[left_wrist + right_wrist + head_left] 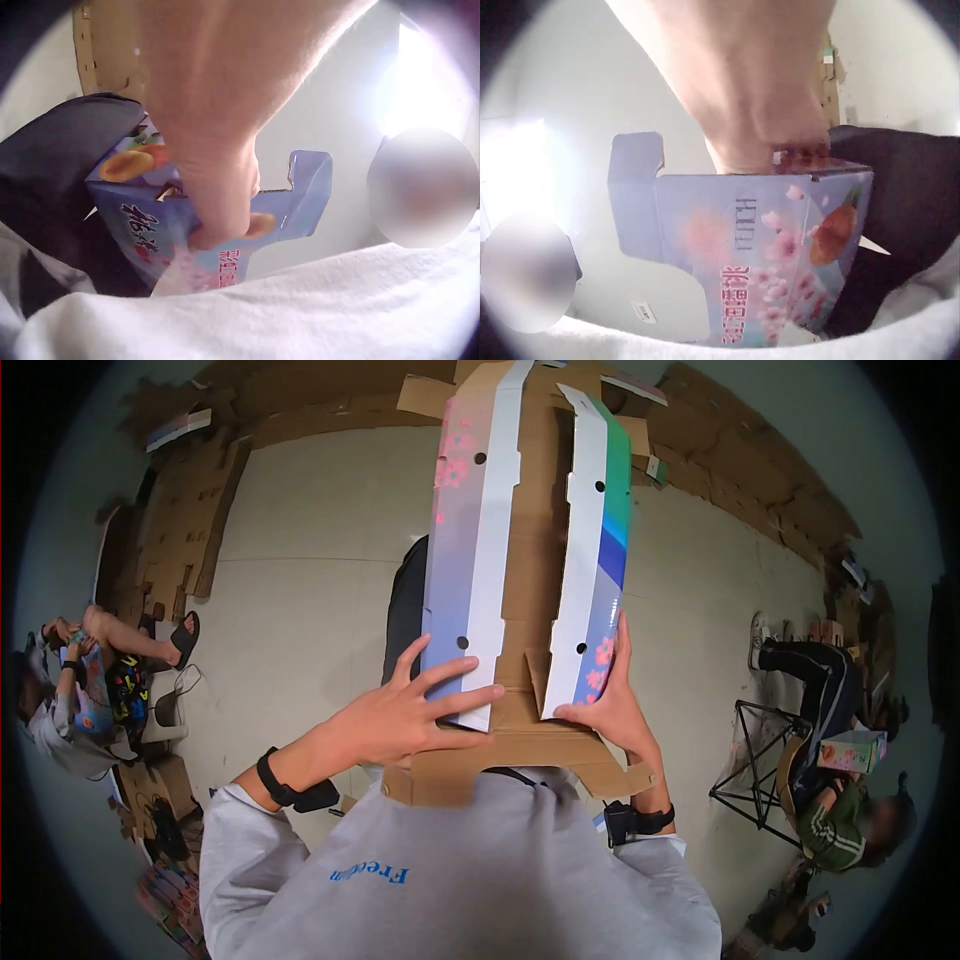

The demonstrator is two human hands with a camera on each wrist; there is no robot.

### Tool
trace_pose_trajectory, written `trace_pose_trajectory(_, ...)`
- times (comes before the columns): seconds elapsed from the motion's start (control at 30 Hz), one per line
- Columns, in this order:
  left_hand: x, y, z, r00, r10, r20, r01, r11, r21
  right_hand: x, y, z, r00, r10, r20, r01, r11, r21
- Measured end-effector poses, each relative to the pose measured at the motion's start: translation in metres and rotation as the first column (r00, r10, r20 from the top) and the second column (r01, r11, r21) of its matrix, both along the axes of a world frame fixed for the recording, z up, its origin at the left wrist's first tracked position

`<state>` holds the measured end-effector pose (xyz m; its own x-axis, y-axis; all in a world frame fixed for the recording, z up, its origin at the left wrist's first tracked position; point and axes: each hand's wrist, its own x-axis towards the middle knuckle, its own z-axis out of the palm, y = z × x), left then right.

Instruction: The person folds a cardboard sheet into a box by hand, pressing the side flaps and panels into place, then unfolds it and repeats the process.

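A long printed cardboard box [470,560] lies lengthwise in front of the person, its two white-edged top flaps apart and the brown inside showing between them. The left hand [415,705] spreads its fingers over the near end of the left flap. At the near right corner, the right hand [612,705] grips the side, thumb on the white edge and fingers along the outer wall. A brown end flap [520,755] extends toward the grey shirt. In the left wrist view the hand [217,187] holds the box's purple side [150,232]; the right wrist view shows its flowered face [780,247].
Flattened brown cardboard [190,510] lines the far and left edges of the pale floor [310,510]. One person [75,700] sits at the left. Another person [850,810] sits at the right, near a black folding frame [745,770] and a small printed box [852,751].
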<state>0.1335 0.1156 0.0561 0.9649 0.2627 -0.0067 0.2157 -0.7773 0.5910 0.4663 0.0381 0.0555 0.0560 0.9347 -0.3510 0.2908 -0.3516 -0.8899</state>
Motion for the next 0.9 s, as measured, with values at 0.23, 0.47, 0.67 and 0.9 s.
trace_pose_trajectory(0.23,0.008,-0.012,-0.034,0.972,0.085,0.217,-0.191,0.822,0.536,0.005,-0.020,-0.008,0.738,0.176,0.652,-0.340,0.931,0.133)
trace_pose_trajectory(0.47,0.012,0.013,-0.028,0.980,-0.143,0.141,0.076,0.914,0.399,-0.009,-0.023,0.003,0.701,0.140,0.699,-0.363,0.914,0.182)
trace_pose_trajectory(0.67,0.000,-0.015,-0.089,0.599,0.606,0.524,-0.205,0.748,-0.632,0.036,-0.039,-0.024,0.963,-0.062,-0.263,0.120,0.970,0.211)
trace_pose_trajectory(0.9,0.039,-0.017,-0.061,0.398,0.904,0.154,-0.570,0.376,-0.731,-0.019,-0.031,-0.021,0.863,-0.502,0.051,0.474,0.842,0.258)
